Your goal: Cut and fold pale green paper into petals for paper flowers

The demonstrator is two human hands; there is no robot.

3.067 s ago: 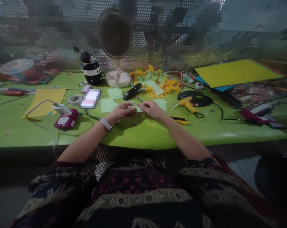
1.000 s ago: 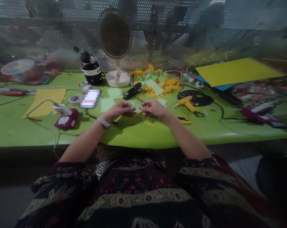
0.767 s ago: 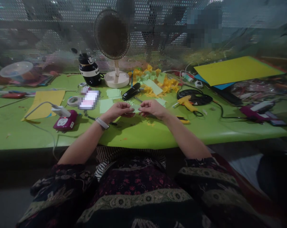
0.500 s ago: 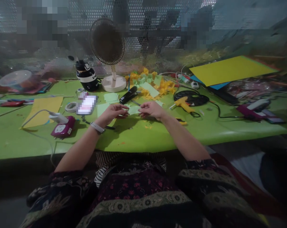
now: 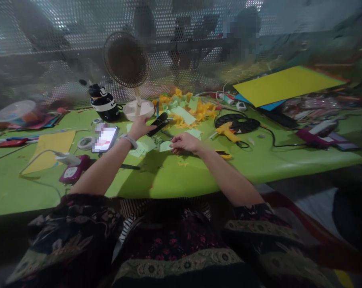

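1. Right hand: fingertips pinched on the green slip.
2. Left hand: fingers bent at the stapler — apparently reaching; whether they grip it, I cannot tell. Any lift calls for fingers closed round it.
3. Beyond: orange and green paper pile; glue gun to the right.
4. Green table; fan — before a mesh screen.

Not much can be read tbh: just a capital "E" on the white band of the black bottle by the table's far edge, left part. Anything on the phone is blurred out.
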